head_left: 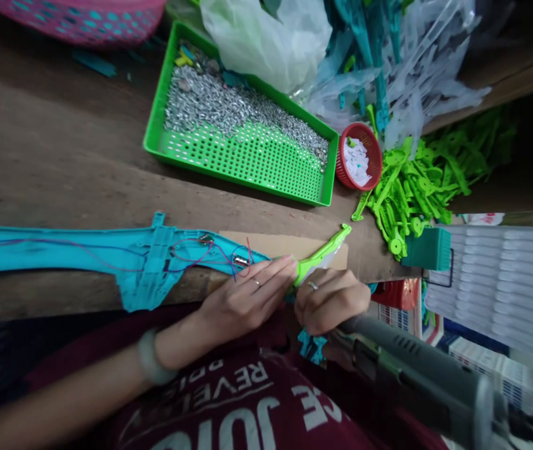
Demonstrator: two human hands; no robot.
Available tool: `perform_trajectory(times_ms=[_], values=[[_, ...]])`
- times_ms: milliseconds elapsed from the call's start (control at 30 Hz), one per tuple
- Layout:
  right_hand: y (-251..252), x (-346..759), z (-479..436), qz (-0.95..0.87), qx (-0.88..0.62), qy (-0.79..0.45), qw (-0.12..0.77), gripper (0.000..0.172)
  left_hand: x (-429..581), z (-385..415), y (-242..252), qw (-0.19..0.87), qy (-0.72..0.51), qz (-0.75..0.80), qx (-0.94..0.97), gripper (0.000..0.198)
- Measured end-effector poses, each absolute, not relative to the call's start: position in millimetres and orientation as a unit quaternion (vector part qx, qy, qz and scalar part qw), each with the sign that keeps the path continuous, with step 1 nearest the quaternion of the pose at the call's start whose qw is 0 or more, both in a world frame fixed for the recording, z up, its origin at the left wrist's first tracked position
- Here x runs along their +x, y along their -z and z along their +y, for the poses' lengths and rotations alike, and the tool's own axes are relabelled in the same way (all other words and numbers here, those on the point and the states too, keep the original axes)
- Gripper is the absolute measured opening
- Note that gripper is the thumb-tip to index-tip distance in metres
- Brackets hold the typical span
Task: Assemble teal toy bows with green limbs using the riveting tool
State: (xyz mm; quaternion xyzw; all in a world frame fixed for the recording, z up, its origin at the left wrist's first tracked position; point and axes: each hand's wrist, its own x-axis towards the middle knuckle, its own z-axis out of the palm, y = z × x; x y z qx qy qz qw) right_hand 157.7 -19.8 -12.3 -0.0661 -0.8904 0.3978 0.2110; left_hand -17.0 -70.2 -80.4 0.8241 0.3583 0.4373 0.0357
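A long turquoise plastic shell half lies open side up along the table edge, with red and blue wires and a small metal motor inside. My left hand, fingers together, is closed over its right end. The fingertips touch a bright green plastic strip that slants up to the right. My right hand is curled closed against the strip's lower end; what its fingers hold is hidden. A dark grey, tube-shaped power tool, perhaps an electric screwdriver, extends from beside my right hand, covering my forearm.
A green perforated tray holds many small screws. Right of it stand a red basket of white pieces and a heap of green plastic parts. Plastic bags and a pink basket line the back. Cardboard lies under the strip.
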Motion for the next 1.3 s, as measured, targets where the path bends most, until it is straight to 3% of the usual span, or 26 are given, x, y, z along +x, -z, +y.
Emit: perform_trajectory(times_ms=[100,167,333,533,767,1033,1300], values=[[-23,165,-24,-0.784,-0.230,-0.408,0.408,0.028,-19,-69,82,0.033,-0.418,0.343,0.840,0.033],[-39,171,-23,-0.722,-0.317,-0.368,0.493,0.023,-20,-69,82,0.028,-0.406,0.347,0.845,0.034],[-26,176,-8,-0.629,-0.417,-0.283,0.592,0.018,-18,-71,87,0.041,-0.380,0.358,0.852,0.042],[-3,174,-9,-0.642,-0.371,-0.371,0.559,0.025,-16,-77,94,0.023,-0.375,0.365,0.852,0.043],[-4,182,-13,-0.690,-0.383,-0.363,0.496,0.024,-14,-80,89,0.069,-0.375,0.388,0.839,0.044],[1,175,-8,-0.636,-0.411,-0.349,0.552,0.022,-14,-77,92,0.038,-0.387,0.370,0.844,0.039],[-3,170,-2,-0.629,-0.390,-0.394,0.545,0.020,-14,-74,89,0.021,-0.390,0.367,0.844,0.039]])
